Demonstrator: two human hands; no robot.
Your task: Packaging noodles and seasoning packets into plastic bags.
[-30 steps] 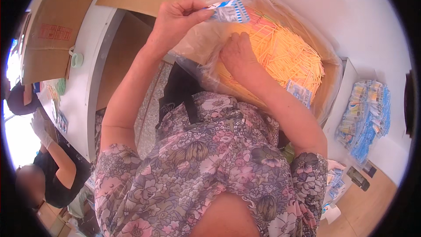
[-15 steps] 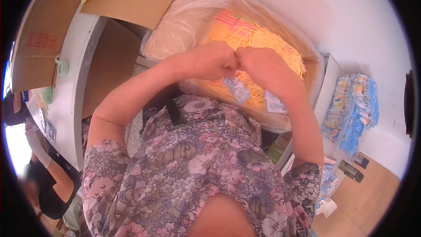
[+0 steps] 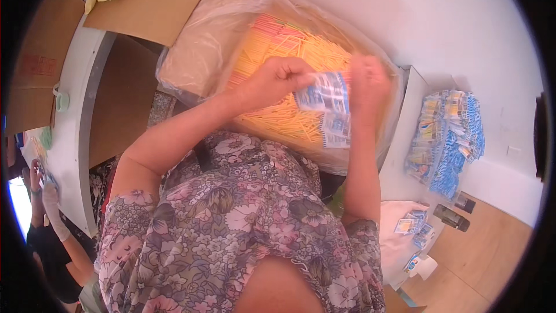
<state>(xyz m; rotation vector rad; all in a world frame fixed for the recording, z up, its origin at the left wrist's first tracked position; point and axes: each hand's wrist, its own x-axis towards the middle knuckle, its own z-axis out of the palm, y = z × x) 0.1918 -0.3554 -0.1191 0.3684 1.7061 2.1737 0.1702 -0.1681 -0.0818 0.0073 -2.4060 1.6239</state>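
Observation:
My left hand (image 3: pixel 277 83) is closed, pinching the upper left corner of a small clear plastic packet (image 3: pixel 327 95) with blue and white print. Another printed packet (image 3: pixel 336 130) hangs just below it, beside my right wrist; whether the two are joined is unclear. To the right of the packets, my right hand (image 3: pixel 369 84) is raised with its fingers curled, blurred by motion. What it grips cannot be made out. Beneath both hands lies a large heap of thin yellow and pink sticks (image 3: pixel 278 122) in a cardboard box lined with a clear plastic bag (image 3: pixel 202 52).
Blue-printed packets (image 3: pixel 446 145) are piled along the wall at right. A few loose packets (image 3: pixel 412 224) rest on pale pink cloth nearer me. At left are a white table (image 3: pixel 69 156), cardboard flaps (image 3: pixel 156 3) and a roll of tape (image 3: pixel 61 101). A co-worker's gloved hand (image 3: pixel 51 197) shows far left.
My hands have moved apart from where they met, the right one going rightward. The printed packet now stretches flat from my left fingers. The whole view has shifted slightly.

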